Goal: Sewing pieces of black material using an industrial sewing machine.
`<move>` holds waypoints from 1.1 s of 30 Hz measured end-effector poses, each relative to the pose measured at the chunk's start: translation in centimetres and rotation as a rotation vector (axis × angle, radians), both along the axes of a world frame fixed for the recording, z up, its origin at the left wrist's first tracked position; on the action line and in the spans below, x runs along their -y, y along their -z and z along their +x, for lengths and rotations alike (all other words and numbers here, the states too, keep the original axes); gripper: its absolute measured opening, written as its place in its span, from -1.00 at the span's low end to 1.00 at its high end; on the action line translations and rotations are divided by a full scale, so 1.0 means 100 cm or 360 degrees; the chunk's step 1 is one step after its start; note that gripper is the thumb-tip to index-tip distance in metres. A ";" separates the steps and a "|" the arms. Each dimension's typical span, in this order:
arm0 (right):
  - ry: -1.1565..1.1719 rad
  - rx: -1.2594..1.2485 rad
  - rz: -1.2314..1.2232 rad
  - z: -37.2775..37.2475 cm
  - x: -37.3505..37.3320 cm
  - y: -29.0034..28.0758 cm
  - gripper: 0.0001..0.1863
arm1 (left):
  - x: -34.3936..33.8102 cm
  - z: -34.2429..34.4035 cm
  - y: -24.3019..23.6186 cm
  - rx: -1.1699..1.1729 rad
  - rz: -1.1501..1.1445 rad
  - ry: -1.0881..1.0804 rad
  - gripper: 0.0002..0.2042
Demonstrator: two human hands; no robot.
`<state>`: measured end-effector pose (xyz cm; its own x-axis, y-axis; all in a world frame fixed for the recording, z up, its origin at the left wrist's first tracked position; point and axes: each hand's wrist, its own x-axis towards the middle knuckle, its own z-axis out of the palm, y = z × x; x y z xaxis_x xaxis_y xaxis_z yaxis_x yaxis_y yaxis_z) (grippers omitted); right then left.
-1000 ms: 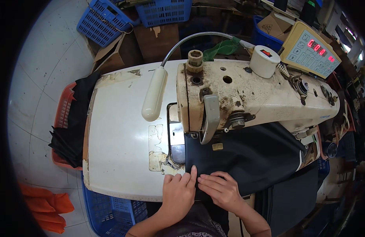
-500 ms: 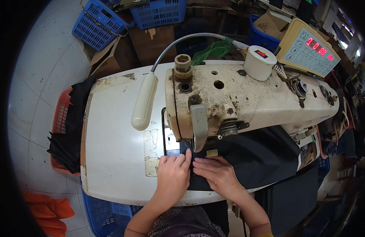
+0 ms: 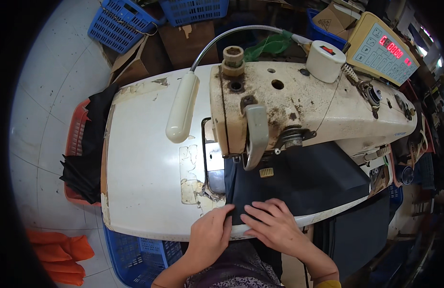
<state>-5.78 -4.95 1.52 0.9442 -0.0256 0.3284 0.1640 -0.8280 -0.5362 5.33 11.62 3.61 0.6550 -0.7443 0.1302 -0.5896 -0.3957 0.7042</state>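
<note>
A piece of black fabric lies on the sewing machine's bed, its left part passing beneath the needle area. The cloth's left edge looks folded over. At its near left corner my left hand is closed, thumb and forefinger pinching the edge. My right hand rests on the near edge beside it, fingers apart and stretched out over the cloth. Beyond both hands stands the worn cream sewing machine, with its grey lever above the fabric. The presser foot is mostly hidden behind the machine head.
The white table has peeling tape patches. A lamp on a bendable neck hangs left of the machine head. A control panel stands far right. Blue baskets and cardboard boxes line the back; a red basket holds black cloth.
Both hands have drawn back toward me from the needle area, to the table's near edge. The black fabric shows more length in front of the needle. The view has shifted slightly.
</note>
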 end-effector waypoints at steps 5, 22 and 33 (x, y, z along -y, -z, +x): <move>0.0072 0.0162 -0.0022 -0.006 0.001 0.019 -0.68 | -0.012 -0.002 0.006 0.0050 -0.0050 0.0035 -0.82; 0.0004 -0.0059 -0.0220 0.007 -0.005 0.006 -0.70 | -0.006 -0.004 0.019 0.0206 -0.0347 -0.0156 -0.74; 0.0030 0.0059 0.0079 0.002 0.000 0.018 -0.63 | -0.014 0.006 0.033 0.0390 -0.0311 0.0264 -0.67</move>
